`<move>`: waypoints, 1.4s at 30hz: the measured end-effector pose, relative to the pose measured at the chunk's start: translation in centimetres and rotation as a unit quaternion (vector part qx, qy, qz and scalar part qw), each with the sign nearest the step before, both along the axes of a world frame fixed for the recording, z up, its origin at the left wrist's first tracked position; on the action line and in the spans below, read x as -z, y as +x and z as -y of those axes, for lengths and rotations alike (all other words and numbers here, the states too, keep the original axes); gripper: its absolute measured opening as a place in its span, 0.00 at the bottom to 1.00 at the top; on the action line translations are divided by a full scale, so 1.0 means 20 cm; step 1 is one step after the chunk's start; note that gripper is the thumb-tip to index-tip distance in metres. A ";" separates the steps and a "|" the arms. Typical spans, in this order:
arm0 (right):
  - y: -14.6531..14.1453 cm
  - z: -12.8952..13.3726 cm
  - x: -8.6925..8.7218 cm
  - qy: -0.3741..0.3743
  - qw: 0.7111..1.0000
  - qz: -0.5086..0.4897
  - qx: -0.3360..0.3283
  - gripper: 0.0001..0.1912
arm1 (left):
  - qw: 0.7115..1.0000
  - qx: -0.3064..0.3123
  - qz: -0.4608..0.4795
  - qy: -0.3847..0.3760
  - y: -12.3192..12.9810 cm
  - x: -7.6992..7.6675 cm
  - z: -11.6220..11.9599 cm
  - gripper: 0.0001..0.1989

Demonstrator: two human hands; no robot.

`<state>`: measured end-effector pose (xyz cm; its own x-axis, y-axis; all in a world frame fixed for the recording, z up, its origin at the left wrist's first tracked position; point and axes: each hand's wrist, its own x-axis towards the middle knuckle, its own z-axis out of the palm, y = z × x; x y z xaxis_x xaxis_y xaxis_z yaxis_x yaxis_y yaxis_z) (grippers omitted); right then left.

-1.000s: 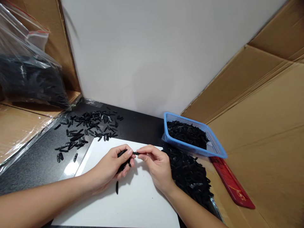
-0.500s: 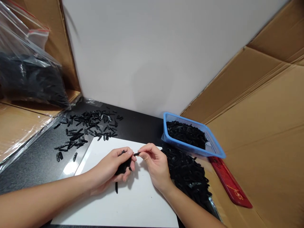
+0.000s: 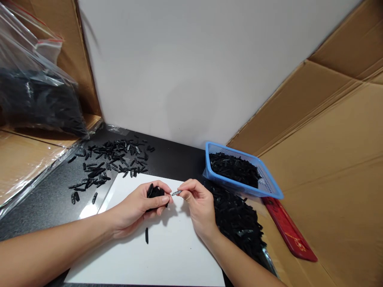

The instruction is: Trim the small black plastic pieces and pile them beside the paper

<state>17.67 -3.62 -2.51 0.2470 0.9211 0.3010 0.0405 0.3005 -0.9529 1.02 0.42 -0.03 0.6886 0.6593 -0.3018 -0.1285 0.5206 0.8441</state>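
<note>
A clump of small black pieces (image 3: 156, 193) rests in my left hand (image 3: 140, 205), whose fingers curl around it over the white sheet (image 3: 176, 255). Between thumb and fingertips, my right hand (image 3: 199, 205) pinches one small piece (image 3: 176, 192) that shows a greyish face, just right of my left fingertips. One loose black piece (image 3: 147, 235) lies on the sheet below my left hand.
Scattered black pieces (image 3: 112, 151) lie on the dark table at left. A blue basket (image 3: 275, 189) of black pieces stands at right, above a large black pile (image 3: 237, 219). Beside them is a red object (image 3: 290, 231). A clear bag (image 3: 38, 99) fills the upper left.
The piece in my right hand has turned to show a greyish face. My left thumb has moved down across the clump, exposing more of it.
</note>
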 end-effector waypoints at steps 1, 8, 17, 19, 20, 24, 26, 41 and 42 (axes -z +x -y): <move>0.00 0.00 0.00 0.003 1.000 0.002 0.000 0.17 | 1.000 -0.003 -0.003 0.006 0.00 0.00 0.00 0.11; 0.00 0.00 0.01 0.019 0.999 -0.023 -0.017 0.14 | 1.000 -0.013 -0.008 0.014 0.00 0.01 0.00 0.12; 0.13 -0.02 -0.15 0.015 0.962 0.272 -0.027 0.08 | 0.998 -0.049 -0.026 0.018 0.00 0.00 0.01 0.10; 0.24 -0.02 -0.24 -0.013 0.893 0.447 -0.047 0.09 | 0.998 -0.058 -0.032 0.019 0.01 0.01 0.01 0.10; 0.29 -0.02 -0.27 -0.041 0.861 0.505 -0.049 0.10 | 0.997 -0.062 -0.035 0.019 0.01 0.01 0.01 0.10; 0.34 0.01 -0.33 -0.038 0.797 0.602 -0.034 0.09 | 0.995 -0.084 -0.040 0.023 0.01 0.01 0.01 0.11; 0.26 0.03 -0.33 -0.002 0.833 0.551 -0.054 0.04 | 0.995 -0.092 -0.035 0.025 0.01 0.01 0.01 0.12; 0.00 0.05 -0.12 0.083 0.959 0.270 -0.024 0.03 | 0.994 -0.108 0.022 0.004 0.00 -0.03 0.02 0.12; 0.00 0.05 -0.12 0.081 0.962 0.259 -0.023 0.03 | 0.994 -0.106 0.029 -0.010 -0.01 -0.03 0.02 0.13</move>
